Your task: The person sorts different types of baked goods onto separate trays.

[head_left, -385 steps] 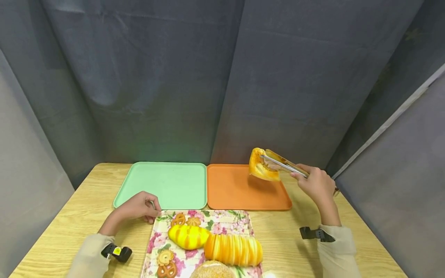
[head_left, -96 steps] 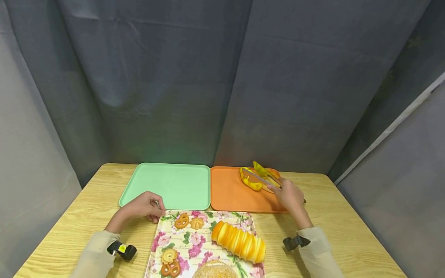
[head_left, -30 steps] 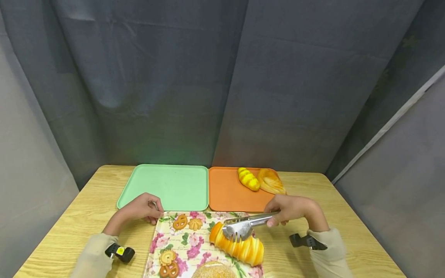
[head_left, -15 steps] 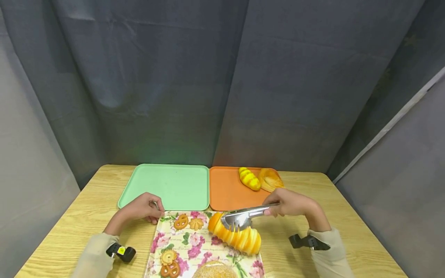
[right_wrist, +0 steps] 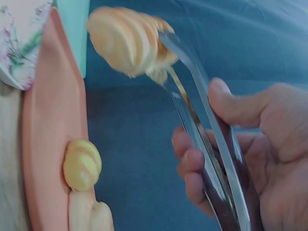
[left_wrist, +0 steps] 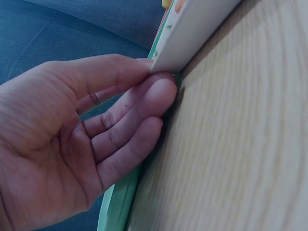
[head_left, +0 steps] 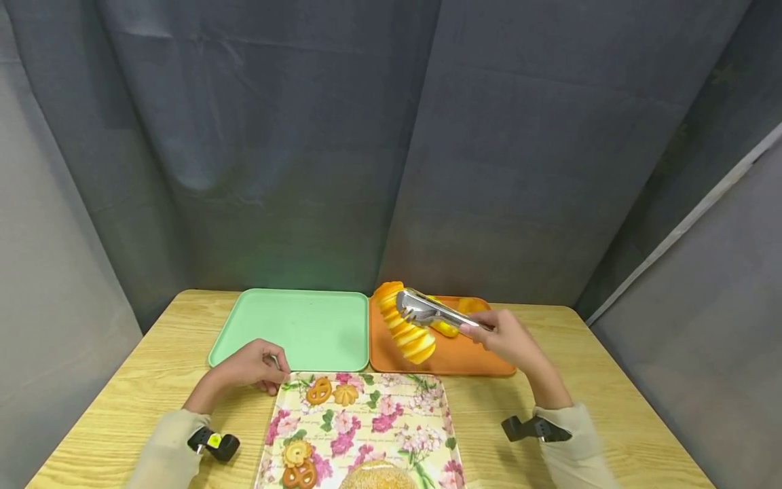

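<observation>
My right hand (head_left: 504,337) grips a pair of metal tongs (head_left: 436,311), thumb on one arm and fingers round the other. A ridged, spiral-looking bread roll (head_left: 403,322) hangs tilted in the tongs' tips above the left part of the orange tray (head_left: 391,360). In the right wrist view the bread roll (right_wrist: 127,41) shows at the tongs' end. My left hand (head_left: 247,367) pinches the far left corner of the flowered tray (head_left: 366,435); the left wrist view shows the thumb on the rim of that tray (left_wrist: 185,43) and the fingers below.
A small yellow bread (right_wrist: 83,165) lies on the orange tray beside a flat golden pastry (head_left: 470,305), partly hidden behind the tongs. A green tray (head_left: 293,329) adjoins on the left. Pretzels (head_left: 319,391), cookies (head_left: 345,394) and a sugared round bread (head_left: 377,477) are on the flowered tray.
Earlier the tongs set the pastry and the yellow bread on the orange tray. Since then they have lifted the ridged bread roll off the flowered tray, up and away. My left hand stays put.
</observation>
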`<control>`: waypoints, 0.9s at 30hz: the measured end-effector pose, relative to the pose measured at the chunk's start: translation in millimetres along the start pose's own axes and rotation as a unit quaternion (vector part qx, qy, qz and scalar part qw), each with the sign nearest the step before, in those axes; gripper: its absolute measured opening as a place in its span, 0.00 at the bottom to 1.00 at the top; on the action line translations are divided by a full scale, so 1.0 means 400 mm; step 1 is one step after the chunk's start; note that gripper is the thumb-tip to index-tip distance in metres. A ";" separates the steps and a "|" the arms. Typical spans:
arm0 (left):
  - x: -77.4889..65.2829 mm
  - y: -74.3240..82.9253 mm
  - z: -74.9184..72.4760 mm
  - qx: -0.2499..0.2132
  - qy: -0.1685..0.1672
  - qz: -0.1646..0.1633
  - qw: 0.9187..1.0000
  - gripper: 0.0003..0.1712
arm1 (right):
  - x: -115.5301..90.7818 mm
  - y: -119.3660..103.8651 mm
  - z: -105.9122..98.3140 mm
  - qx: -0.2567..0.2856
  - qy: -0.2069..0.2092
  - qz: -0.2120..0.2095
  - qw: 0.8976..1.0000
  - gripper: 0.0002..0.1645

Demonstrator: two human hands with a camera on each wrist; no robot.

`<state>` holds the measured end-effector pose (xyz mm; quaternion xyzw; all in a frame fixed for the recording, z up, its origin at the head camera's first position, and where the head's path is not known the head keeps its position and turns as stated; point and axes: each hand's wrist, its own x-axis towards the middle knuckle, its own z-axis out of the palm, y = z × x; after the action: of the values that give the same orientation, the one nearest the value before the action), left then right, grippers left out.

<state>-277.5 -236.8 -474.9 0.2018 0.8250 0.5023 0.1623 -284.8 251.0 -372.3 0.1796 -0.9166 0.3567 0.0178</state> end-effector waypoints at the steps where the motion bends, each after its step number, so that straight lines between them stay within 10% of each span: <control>1: 0.000 0.000 0.001 0.002 0.000 0.001 1.000 0.08 | 0.003 -0.001 0.006 -0.003 0.010 0.008 1.000 0.16; 12: 0.005 -0.006 0.004 0.002 0.000 -0.006 1.000 0.08 | 0.026 -0.008 0.083 0.044 0.050 0.112 0.991 0.19; 27: 0.005 -0.008 0.003 0.002 0.000 -0.007 1.000 0.09 | 0.036 0.001 0.144 0.070 0.028 0.142 0.987 0.21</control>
<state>-279.3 -236.3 -478.4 0.1963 0.8273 0.4998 0.1651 -292.9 208.7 -413.3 0.0385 -0.9049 0.4233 -0.0202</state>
